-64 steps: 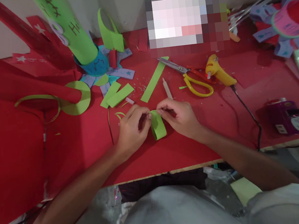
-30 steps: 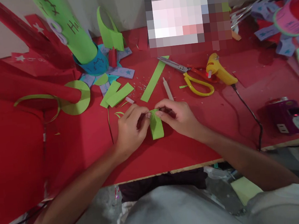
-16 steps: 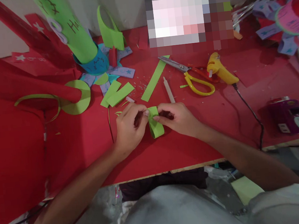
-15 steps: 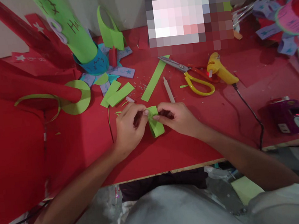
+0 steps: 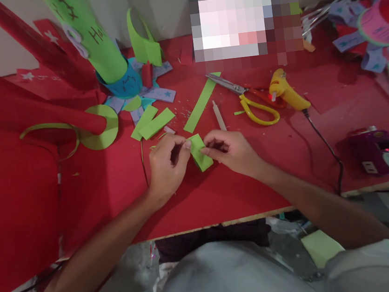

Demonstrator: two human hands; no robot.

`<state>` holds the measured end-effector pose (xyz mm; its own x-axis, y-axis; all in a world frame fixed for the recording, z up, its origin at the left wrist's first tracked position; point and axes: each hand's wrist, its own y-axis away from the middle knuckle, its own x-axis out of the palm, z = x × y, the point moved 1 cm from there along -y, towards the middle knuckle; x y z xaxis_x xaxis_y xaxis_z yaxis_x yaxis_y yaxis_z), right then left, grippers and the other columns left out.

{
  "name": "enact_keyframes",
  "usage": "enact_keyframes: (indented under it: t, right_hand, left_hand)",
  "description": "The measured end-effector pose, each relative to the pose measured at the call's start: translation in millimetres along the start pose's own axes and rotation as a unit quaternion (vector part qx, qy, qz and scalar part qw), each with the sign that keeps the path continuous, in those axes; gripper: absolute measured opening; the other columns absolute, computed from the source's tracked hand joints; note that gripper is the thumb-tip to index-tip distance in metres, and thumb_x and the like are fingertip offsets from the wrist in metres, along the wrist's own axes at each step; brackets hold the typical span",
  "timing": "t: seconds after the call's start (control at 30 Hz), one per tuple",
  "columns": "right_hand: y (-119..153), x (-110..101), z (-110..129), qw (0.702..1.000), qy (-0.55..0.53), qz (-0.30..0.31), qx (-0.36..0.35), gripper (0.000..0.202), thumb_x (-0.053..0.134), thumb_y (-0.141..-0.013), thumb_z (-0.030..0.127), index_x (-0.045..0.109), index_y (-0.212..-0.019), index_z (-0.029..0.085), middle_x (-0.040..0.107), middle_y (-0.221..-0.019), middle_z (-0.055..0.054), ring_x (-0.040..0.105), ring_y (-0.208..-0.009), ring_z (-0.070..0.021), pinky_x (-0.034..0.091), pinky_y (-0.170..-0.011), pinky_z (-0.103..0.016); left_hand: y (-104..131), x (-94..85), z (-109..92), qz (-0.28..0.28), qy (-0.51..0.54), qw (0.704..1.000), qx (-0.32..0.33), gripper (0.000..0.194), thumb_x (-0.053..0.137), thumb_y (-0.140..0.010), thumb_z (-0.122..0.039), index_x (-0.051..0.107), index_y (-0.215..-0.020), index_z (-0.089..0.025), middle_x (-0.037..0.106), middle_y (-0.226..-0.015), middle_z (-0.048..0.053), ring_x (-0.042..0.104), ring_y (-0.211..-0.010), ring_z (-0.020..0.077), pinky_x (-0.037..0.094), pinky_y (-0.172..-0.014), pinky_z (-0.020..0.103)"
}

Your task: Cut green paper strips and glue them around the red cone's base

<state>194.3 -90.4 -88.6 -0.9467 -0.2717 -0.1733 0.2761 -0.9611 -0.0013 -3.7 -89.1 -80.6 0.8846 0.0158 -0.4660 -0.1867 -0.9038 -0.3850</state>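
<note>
Between my hands is a bent green foam strip, looped over on itself. My left hand pinches its left edge between thumb and fingers. On the other side, my right hand grips the strip's right edge with thumb and fingertips. Just beyond lie two short green pieces and a long green strip on the red table. A whitish pencil-like stick points away from my right hand. Scissors with yellow and red handles rest farther right.
A yellow glue gun lies to the right, its cord running toward the front edge. A purple power box stands at the right. Back left are a green tube in a blue base and red cones. A pixelated patch covers the back.
The green strip has been tilted and lifted slightly, its lower fold now higher and sharper. Both hands keep their pinch and have barely shifted.
</note>
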Motion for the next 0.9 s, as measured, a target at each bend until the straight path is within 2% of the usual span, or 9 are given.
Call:
enact_keyframes:
  t: [0.1, 0.23, 0.43, 0.53, 0.9]
  right_hand:
    - [-0.3, 0.4, 0.4, 0.999, -0.046, -0.004, 0.013, 0.040, 0.081, -0.087, 0.058, 0.066, -0.088, 0.020, 0.065, -0.073, 0.001, 0.057, -0.061, -0.0120, 0.047, -0.055, -0.026]
    - [-0.6, -0.5, 0.4, 0.992, -0.115, -0.017, 0.056, 0.039, 0.086, -0.083, 0.054, 0.066, -0.087, 0.021, 0.062, -0.069, 0.003, 0.055, -0.054, -0.0106, 0.047, -0.047, -0.024]
    - [-1.9, -1.8, 1.0, 0.977, -0.187, -0.040, 0.094, 0.039, 0.090, -0.078, 0.052, 0.067, -0.084, 0.020, 0.057, -0.062, 0.006, 0.049, -0.049, -0.0089, 0.045, -0.040, -0.021]
    - [-1.6, -1.6, 1.5, 0.975, -0.196, -0.039, 0.102, 0.038, 0.090, -0.078, 0.051, 0.067, -0.083, 0.020, 0.055, -0.061, 0.006, 0.049, -0.049, -0.0094, 0.046, -0.039, -0.020]
    - [0.5, -2.7, -3.0, 0.970, -0.222, -0.027, 0.096, 0.035, 0.087, -0.083, 0.051, 0.068, -0.085, 0.021, 0.055, -0.064, 0.005, 0.046, -0.051, -0.0097, 0.042, -0.039, -0.021]
  left_hand:
    - [-0.2, -0.5, 0.8, 0.010, 0.004, 1.000, -0.002, 0.024, 0.059, -0.106, -0.029, 0.059, -0.084, -0.020, 0.053, -0.073, -0.003, 0.047, -0.064, 0.0103, 0.037, -0.062, 0.028]
    - [-1.0, -0.9, 1.5, 0.030, 0.020, 0.999, 0.001, 0.023, 0.046, -0.110, -0.029, 0.062, -0.094, -0.021, 0.060, -0.082, 0.001, 0.056, -0.076, 0.0141, 0.045, -0.072, 0.030]
    - [-0.3, 2.4, -0.8, 0.066, -0.020, 0.997, 0.046, 0.010, 0.060, -0.100, -0.021, 0.058, -0.091, -0.021, 0.059, -0.079, 0.000, 0.054, -0.071, 0.0138, 0.042, -0.065, 0.028]
    - [0.2, 3.1, -1.9, 0.066, -0.034, 0.996, 0.056, 0.011, 0.059, -0.097, -0.014, 0.058, -0.088, -0.021, 0.059, -0.079, 0.000, 0.054, -0.070, 0.0130, 0.042, -0.065, 0.027]
    - [-0.2, 2.9, -0.1, 0.044, -0.045, 0.997, 0.044, 0.013, 0.057, -0.092, -0.009, 0.058, -0.085, -0.020, 0.061, -0.077, -0.001, 0.054, -0.068, 0.0123, 0.042, -0.064, 0.026]
